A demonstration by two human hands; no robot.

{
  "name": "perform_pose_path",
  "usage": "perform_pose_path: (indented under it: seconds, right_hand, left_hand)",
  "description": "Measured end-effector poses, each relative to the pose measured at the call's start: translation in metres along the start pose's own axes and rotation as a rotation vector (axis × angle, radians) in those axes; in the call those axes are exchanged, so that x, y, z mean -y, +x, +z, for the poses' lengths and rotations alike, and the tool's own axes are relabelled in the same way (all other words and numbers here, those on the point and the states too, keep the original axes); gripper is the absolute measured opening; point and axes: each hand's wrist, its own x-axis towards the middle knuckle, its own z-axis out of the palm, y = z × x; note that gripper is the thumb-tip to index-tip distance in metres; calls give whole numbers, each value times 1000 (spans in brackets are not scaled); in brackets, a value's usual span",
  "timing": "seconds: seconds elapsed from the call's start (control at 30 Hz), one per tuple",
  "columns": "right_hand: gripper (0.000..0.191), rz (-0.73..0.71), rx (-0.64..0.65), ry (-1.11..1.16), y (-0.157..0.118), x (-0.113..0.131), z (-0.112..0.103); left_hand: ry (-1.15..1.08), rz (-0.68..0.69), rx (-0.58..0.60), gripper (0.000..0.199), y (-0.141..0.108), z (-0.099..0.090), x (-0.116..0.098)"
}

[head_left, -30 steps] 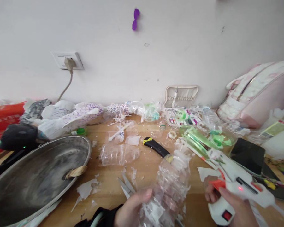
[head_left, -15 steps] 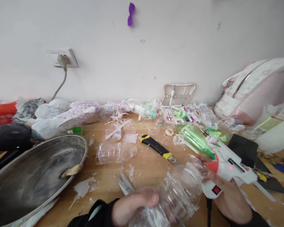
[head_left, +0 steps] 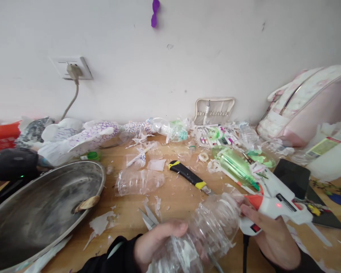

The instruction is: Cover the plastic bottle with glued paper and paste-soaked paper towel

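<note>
A crumpled clear plastic bottle piece [head_left: 216,223] is gripped by my left hand [head_left: 161,240], thumb on top and fingers partly hidden beneath it. My right hand [head_left: 275,235] is closed round the far end of the same piece, its thumb bent over the rim. Beside that hand is a white glue gun [head_left: 278,206] with an orange nozzle and a lit red light; whether the hand also bears on it is unclear. Scissors [head_left: 149,218] lie partly under my left hand. A black and yellow utility knife [head_left: 187,175] rests beyond the bottle piece.
A metal basin [head_left: 45,212] stands at the left. Another clear bottle piece [head_left: 139,182], a green bottle [head_left: 235,167], markers and plastic scraps are spread over the wooden table [head_left: 125,212]. A black phone [head_left: 292,176] and a pink backpack [head_left: 315,106] are at the right.
Both hands and the bottle piece have shifted slightly left. The glue gun's red switch sits a little further left and is partly covered by my right hand.
</note>
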Motion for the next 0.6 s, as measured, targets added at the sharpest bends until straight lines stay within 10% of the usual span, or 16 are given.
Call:
perform_pose_path:
  seconds: [0.6]
  right_hand:
    - [24,-167,17,-179,3,-18,-13]
  left_hand:
    - [60,-1,-47,34,-1,2,-2]
